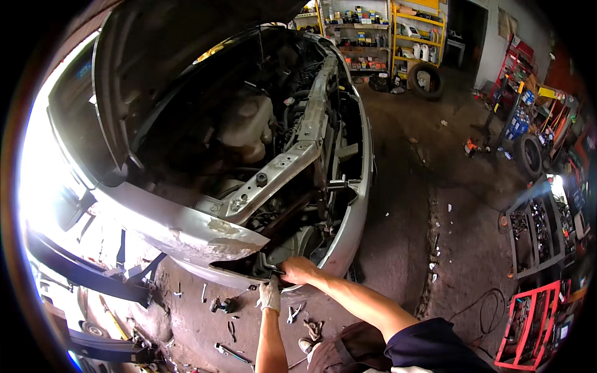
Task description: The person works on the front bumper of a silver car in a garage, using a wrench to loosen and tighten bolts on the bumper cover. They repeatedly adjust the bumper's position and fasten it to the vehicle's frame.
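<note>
I am looking down at the front of a silver car [186, 230] with its hood [161, 68] propped up and the engine bay open. The headlight on the near corner is already out, I judge, since there is a dark empty opening [280, 248] under the fender edge where I would expect a lamp. The front bumper [354, 211] seems partly in place along the right side. How much work is left inside that opening I cannot tell; it is too dark to read.

My right hand [298, 270] is bare and sits at the lower lip of the opening, fingers curled and pressed around a dark tool or bracket [268, 264] that pokes out to the left of the knuckles. I cannot tell whether it is a wrench or part of the car. My left hand [270, 295] wears a pale glove and is just below and slightly left of the right hand, near the bumper's underside; its fingers look loosely bent, and I cannot see whether they hold anything.

On the floor to the near left lie loose tools: a wrench [203, 292], pliers [294, 313] and a small power tool [222, 304]. A red tool cart [528, 323] stands well apart at the right.
</note>
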`<act>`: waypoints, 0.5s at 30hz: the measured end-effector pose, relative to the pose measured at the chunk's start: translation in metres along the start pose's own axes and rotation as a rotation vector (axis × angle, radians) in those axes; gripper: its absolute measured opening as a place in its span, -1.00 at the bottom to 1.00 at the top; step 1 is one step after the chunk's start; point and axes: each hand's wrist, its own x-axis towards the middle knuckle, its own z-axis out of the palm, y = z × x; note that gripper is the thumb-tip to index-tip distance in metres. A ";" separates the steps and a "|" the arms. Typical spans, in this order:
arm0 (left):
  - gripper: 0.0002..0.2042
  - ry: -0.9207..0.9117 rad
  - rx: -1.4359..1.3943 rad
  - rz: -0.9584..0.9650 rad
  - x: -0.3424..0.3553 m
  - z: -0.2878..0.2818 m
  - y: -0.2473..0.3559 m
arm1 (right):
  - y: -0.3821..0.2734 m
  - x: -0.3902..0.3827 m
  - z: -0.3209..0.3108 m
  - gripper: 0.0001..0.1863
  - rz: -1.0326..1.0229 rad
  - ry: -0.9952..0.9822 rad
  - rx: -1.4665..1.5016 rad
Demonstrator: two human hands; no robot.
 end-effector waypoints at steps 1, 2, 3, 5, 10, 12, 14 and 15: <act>-0.75 -0.041 -0.018 0.023 0.006 -0.007 -0.008 | -0.002 0.003 0.003 -0.67 -0.015 0.006 -0.006; -0.77 -0.083 0.130 0.121 0.014 -0.011 -0.020 | 0.002 0.006 0.007 -0.68 0.008 -0.005 -0.008; -0.79 -0.103 0.282 0.222 0.020 -0.019 -0.033 | -0.003 0.005 0.008 -0.68 -0.002 -0.017 -0.009; -0.82 -0.064 0.362 0.298 0.023 -0.021 -0.046 | -0.005 0.004 0.003 -0.68 -0.005 -0.027 -0.017; -0.87 0.069 -0.032 -0.003 -0.007 0.013 0.012 | 0.011 0.003 0.009 -0.67 0.010 0.001 -0.032; -0.89 0.127 -0.098 -0.039 -0.018 0.014 0.029 | 0.010 0.006 0.011 -0.67 -0.018 -0.004 -0.028; -0.89 0.215 -0.109 -0.025 -0.013 0.008 0.015 | 0.003 0.008 0.015 -0.67 -0.022 -0.013 -0.040; -0.89 0.233 -0.110 -0.021 -0.012 0.007 0.014 | 0.002 0.007 0.014 -0.67 -0.017 -0.018 -0.049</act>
